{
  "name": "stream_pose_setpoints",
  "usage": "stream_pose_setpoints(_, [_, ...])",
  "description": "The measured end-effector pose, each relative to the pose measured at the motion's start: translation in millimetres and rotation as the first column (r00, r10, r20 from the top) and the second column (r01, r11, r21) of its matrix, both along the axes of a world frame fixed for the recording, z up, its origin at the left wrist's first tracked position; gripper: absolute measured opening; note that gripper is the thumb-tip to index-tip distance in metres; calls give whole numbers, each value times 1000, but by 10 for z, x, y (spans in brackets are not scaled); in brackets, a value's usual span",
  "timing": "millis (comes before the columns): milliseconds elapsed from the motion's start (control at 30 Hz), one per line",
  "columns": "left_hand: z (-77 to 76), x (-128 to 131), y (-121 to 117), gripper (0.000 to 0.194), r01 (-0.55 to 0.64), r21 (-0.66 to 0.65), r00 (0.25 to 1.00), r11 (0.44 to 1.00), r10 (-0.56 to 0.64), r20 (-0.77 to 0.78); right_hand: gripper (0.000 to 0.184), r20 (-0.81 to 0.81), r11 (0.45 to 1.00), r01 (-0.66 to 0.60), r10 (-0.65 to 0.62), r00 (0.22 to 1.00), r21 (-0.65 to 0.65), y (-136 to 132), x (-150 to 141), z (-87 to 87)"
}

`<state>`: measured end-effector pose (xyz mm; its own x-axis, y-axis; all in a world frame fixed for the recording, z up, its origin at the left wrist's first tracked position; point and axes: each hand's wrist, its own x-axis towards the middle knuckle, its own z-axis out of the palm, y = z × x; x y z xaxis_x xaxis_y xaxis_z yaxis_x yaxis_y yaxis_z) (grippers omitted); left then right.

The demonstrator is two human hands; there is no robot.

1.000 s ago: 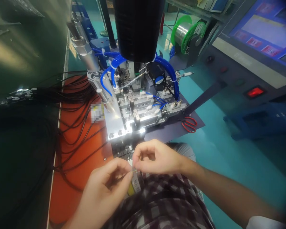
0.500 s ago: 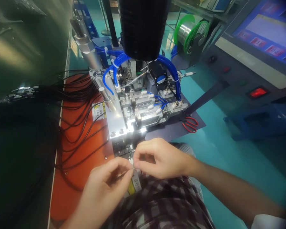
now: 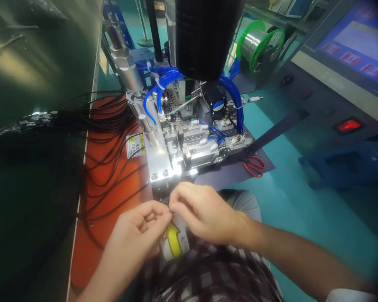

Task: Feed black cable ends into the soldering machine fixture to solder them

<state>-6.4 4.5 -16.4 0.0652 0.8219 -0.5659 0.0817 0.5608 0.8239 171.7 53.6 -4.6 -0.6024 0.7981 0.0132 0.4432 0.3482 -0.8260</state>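
My left hand [image 3: 138, 228] is closed, thumb and forefinger pinched on a thin wire [image 3: 174, 214] whose pale end barely shows at the fingertips. Fingers curled, my right hand [image 3: 201, 214] pinches at that same spot, its tips meeting those of the left. Both hands are just in front of a metal machine head [image 3: 159, 161] with bright steel blocks. Below the fingertips is a label with a yellow arrow [image 3: 174, 241]. Most of what lies inside the two grips is hidden.
Black cables [image 3: 103, 167] with shiny ends spread over the orange surface [image 3: 113, 201] at left. Red-handled cutters [image 3: 254, 166] lie right of the machine. A green solder wire spool [image 3: 255, 44] stands behind; a control panel [image 3: 343, 92] is at right. A black cylinder [image 3: 208, 37] hangs above.
The view has shifted, so the machine appears farther right. My right hand has moved slightly left and turned, staying fingertip to fingertip with my left. More of the yellow arrow shows.
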Motion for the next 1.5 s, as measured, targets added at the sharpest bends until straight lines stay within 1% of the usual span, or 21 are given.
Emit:
stream_pose_setpoints(100, [19, -5, 12, 37, -90, -65, 996, 994, 92, 24, 14, -111, 978, 163, -177, 978, -126, -72, -32, -85])
stream_pose_setpoints(167, [26, -8, 21, 36, -122, -85, 992, 989, 125, 29, 10, -115, 953, 232, -257, 960, -196, -108, -40, -124])
stream_pose_setpoints(200, [25, -8, 23, 37, -129, -94, 990, 987, 133, 41, 8, -111, 942, 248, -278, 954, -224, -121, -46, -138])
stream_pose_setpoints(400, [-3, 10, 15, 38, -153, -108, 969, 982, 170, 177, 6, -178, 885, 260, -348, 921, -386, -155, -143, -182])
stream_pose_setpoints(567, [-13, 9, -11, 37, -117, -84, 963, 990, 133, 232, 5, -226, 815, 248, -414, 882, -524, -170, -174, -213])
stream_pose_setpoints(633, [-21, 4, -19, 35, -110, -72, 961, 991, 125, 245, 4, -239, 797, 234, -423, 874, -556, -179, -166, -220])
stream_pose_setpoints(833, [-47, -5, -28, 30, -84, -70, 952, 994, 101, 290, 8, -274, 759, 206, -453, 849, -618, -208, -155, -211])
stream_pose_setpoints(900, [-46, -3, -28, 30, -75, -63, 950, 995, 91, 300, 7, -286, 770, 210, -453, 845, -602, -209, -155, -207])
stream_pose_setpoints(1033, [-44, 6, -23, 28, -53, -34, 952, 998, 61, 300, 6, -298, 815, 224, -429, 853, -534, -201, -158, -211])
stream_pose_setpoints(1200, [-56, 7, -24, 29, -36, -11, 950, 999, 38, 311, 8, -306, 795, 200, -433, 848, -572, -235, -160, -234])
stream_pose_setpoints(1333, [-35, 12, -17, 32, -23, 12, 959, 1000, 19, 282, 9, -330, 824, 187, -408, 851, -535, -254, -156, -241])
stream_pose_setpoints(1500, [-21, 23, -11, 34, -38, -15, 961, 999, 41, 272, 9, -299, 797, 174, -406, 864, -579, -212, -129, -212])
